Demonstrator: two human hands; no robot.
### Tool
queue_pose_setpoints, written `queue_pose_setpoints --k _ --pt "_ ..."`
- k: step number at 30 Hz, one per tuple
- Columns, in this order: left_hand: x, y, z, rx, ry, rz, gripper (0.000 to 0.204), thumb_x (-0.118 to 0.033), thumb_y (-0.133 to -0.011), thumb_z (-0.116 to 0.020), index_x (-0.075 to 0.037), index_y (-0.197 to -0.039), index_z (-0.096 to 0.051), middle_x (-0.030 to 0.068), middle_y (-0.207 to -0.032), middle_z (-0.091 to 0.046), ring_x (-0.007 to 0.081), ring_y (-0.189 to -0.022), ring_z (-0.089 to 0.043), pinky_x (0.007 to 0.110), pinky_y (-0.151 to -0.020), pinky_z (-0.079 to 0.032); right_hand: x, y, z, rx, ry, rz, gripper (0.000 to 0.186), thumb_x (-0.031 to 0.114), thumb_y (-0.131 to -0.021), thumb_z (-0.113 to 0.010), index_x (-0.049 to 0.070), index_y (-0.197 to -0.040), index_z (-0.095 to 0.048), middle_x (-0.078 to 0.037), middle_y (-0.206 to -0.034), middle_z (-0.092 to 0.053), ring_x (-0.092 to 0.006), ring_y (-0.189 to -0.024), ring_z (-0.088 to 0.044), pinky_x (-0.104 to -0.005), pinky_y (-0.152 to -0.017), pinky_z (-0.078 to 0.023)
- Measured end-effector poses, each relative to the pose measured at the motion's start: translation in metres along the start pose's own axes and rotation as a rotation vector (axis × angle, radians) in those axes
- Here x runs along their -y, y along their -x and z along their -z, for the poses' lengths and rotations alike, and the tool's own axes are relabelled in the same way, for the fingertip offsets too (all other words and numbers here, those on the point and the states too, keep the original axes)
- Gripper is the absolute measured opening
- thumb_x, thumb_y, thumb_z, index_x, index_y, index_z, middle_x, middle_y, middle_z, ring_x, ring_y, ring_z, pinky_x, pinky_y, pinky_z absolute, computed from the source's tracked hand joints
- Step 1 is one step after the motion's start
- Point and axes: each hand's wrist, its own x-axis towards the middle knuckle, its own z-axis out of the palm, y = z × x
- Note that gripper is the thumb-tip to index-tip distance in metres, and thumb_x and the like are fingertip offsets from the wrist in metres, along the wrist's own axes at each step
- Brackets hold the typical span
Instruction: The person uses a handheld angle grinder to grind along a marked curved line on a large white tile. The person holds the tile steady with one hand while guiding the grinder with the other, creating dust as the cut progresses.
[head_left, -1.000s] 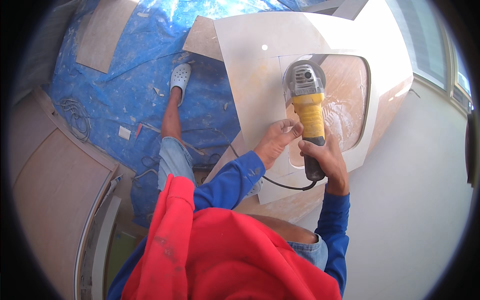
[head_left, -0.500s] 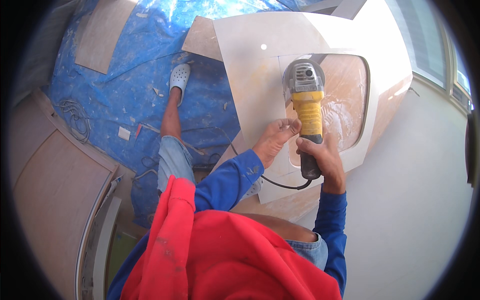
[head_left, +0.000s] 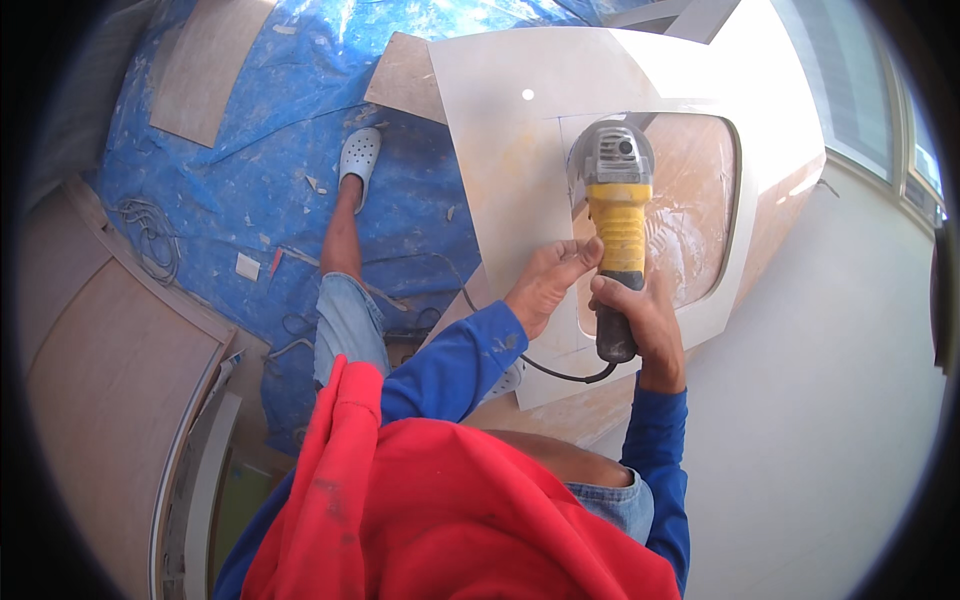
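Note:
A yellow and black angle grinder [head_left: 619, 220] with a grey metal head lies across the left part of a rounded cut-out in a white panel [head_left: 510, 150]. My right hand [head_left: 645, 320] is closed round its black rear handle. Against the left side of the yellow body, the fingers of my left hand [head_left: 550, 280] curl in to hold it. The disc is partly hidden under the grinder's head. From the handle's end a black cord [head_left: 570, 376] loops away to the left. Through the cut-out shows a brownish wood board [head_left: 690, 200] streaked with pale dust.
A blue tarp [head_left: 270, 90] strewn with scraps covers the floor at the left. On it lie a wood board [head_left: 205, 75] and a coiled grey cable [head_left: 150, 240]. A curved wooden furniture piece [head_left: 110, 390] stands at the lower left. The wall [head_left: 820, 400] rises at the right.
The grinder's head has shifted slightly right and its handle slightly left, with both hands still on it. The white panel looks the same.

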Motion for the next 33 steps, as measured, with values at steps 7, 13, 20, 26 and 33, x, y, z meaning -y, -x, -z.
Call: queue_pose_setpoints --k 7,13,20,26,33 --pt "0.001 0.000 0.000 -0.024 0.076 0.017 0.077 -0.070 -0.100 -0.069 0.000 -0.132 -0.071 0.0067 -0.123 -0.074 0.0148 -0.128 -0.060 0.038 -0.120 -0.037 -0.002 -0.001 0.000 -0.008 0.013 -0.031 0.069 0.032 -0.083 -0.087 -0.004 -0.136 -0.060 -0.008 -0.096 -0.070 -0.0171 -0.079 -0.071 -0.0323 -0.075 -0.059" --pt "0.003 -0.002 0.002 0.019 0.029 0.044 0.079 -0.078 -0.103 -0.058 -0.008 -0.139 -0.071 0.0031 -0.127 -0.072 0.0138 -0.129 -0.057 0.038 -0.115 -0.039 -0.006 -0.001 -0.001 -0.006 -0.040 -0.022 0.070 0.034 -0.083 -0.085 -0.004 -0.135 -0.060 -0.009 -0.098 -0.070 -0.0180 -0.081 -0.072 -0.0336 -0.076 -0.059" --pt "-0.014 0.005 -0.012 -0.093 0.082 0.028 0.075 -0.070 -0.103 -0.067 -0.001 -0.134 -0.067 0.0048 -0.116 -0.070 0.0125 -0.109 -0.062 0.032 -0.098 -0.049 -0.010 -0.002 0.000 0.001 -0.095 -0.030 0.068 0.033 -0.083 -0.085 -0.003 -0.134 -0.060 -0.008 -0.098 -0.069 -0.0180 -0.082 -0.071 -0.0332 -0.077 -0.058" --pt "-0.027 0.011 -0.020 -0.117 0.098 0.014 0.072 -0.070 -0.102 -0.068 -0.001 -0.122 -0.072 0.0020 -0.100 -0.069 0.0089 -0.089 -0.064 0.027 -0.080 -0.052 -0.015 -0.006 0.000 0.014 -0.129 -0.049 0.066 0.032 -0.083 -0.085 -0.003 -0.134 -0.061 -0.008 -0.100 -0.068 -0.0180 -0.082 -0.071 -0.0335 -0.077 -0.057" --pt "-0.027 0.012 -0.014 -0.097 0.049 0.006 0.073 -0.072 -0.102 -0.067 -0.003 -0.122 -0.073 0.0011 -0.100 -0.069 0.0081 -0.092 -0.063 0.027 -0.082 -0.050 -0.017 -0.006 -0.003 0.005 -0.116 -0.047 0.066 0.029 -0.084 -0.083 -0.004 -0.136 -0.060 -0.009 -0.103 -0.068 -0.0177 -0.084 -0.070 -0.0339 -0.077 -0.058"
